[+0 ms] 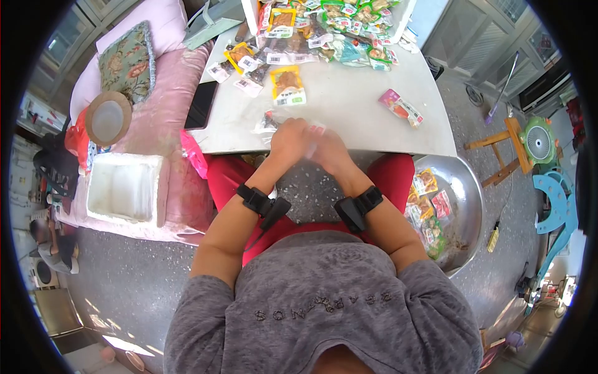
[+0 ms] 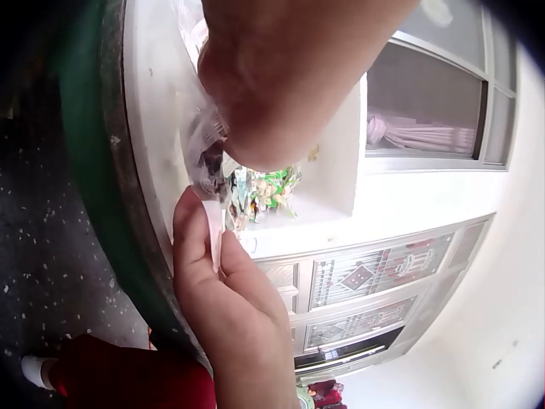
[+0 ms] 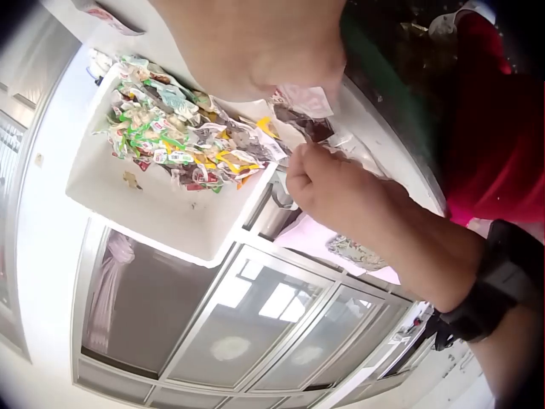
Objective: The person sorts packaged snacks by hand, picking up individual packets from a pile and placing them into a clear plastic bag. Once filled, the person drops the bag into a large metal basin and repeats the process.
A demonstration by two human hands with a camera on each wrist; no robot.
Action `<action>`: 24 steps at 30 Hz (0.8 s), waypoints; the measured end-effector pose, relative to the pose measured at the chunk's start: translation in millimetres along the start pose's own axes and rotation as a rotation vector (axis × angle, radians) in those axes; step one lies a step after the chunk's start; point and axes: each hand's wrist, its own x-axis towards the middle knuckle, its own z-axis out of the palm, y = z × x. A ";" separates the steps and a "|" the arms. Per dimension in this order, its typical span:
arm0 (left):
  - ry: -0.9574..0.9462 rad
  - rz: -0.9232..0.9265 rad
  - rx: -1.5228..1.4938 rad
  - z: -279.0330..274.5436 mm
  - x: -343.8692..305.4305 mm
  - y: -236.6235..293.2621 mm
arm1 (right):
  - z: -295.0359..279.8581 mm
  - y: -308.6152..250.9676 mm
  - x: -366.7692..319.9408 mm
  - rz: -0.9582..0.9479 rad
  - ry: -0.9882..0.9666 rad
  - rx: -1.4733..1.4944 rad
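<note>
Both hands meet over the near edge of the white table [image 1: 361, 134]. They hold a small clear plastic snack packet [image 2: 209, 166] with dark contents and a white-and-pink label. My left hand [image 1: 289, 142] grips it with curled fingers, and part of the packet sticks out to the left. My right hand [image 1: 331, 153], blurred in the head view, pinches the pale labelled end between thumb and fingers, as the left wrist view shows. Just beyond the hands lies a yellow snack packet [image 1: 287, 86]. In the right wrist view the left hand [image 3: 345, 183] is close beside the right hand [image 3: 264, 60].
A white bin [image 1: 405, 22] of many snack packets stands at the back, spilling forward. A phone [image 1: 202, 105] lies at the left edge, a pink packet [image 1: 400, 108] on the right. A metal basin [image 1: 467, 218] with packets sits right; a foam box [image 1: 128, 187] sits left.
</note>
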 end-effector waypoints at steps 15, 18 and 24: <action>0.080 0.117 -0.062 -9.0 -6.5 -0.1 | -18.9 16.9 57.4 0.003 -0.168 0.067; 0.087 0.096 -0.058 -8.8 -3.8 -7.3 | -20.8 31.8 65.3 -0.148 -0.183 0.014; 0.164 0.127 -0.128 3.3 -2.3 -26.4 | 10.9 -25.3 29.6 0.069 0.000 -0.445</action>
